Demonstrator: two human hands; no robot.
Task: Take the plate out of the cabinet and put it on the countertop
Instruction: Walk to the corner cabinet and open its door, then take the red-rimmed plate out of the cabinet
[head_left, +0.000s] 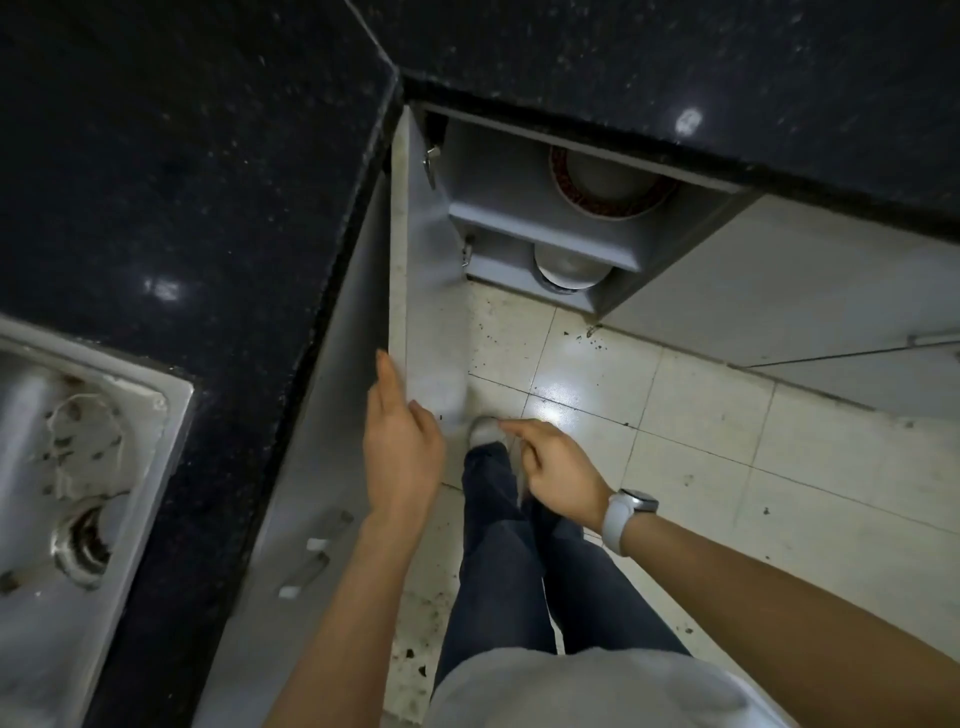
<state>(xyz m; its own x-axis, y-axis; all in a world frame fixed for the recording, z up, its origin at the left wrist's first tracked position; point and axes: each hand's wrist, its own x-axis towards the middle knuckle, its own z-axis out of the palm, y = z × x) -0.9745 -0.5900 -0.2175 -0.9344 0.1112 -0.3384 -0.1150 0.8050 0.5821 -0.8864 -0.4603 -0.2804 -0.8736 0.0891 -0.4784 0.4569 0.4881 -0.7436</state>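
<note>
The cabinet door (415, 291) stands swung open, the left hand (402, 457) resting against its outer edge with fingers (387, 374) loosely extended, grasping nothing. The right hand (558, 470), wearing a white watch (626, 517), hangs loosely curled and empty above the tiled floor (727, 441). The plate (605, 184) with a red patterned rim lies on the upper shelf (540, 228) under the black table (675, 62)'s front edge, a metal bowl (569, 267) below; a sink (67, 467) sits at left.
</note>
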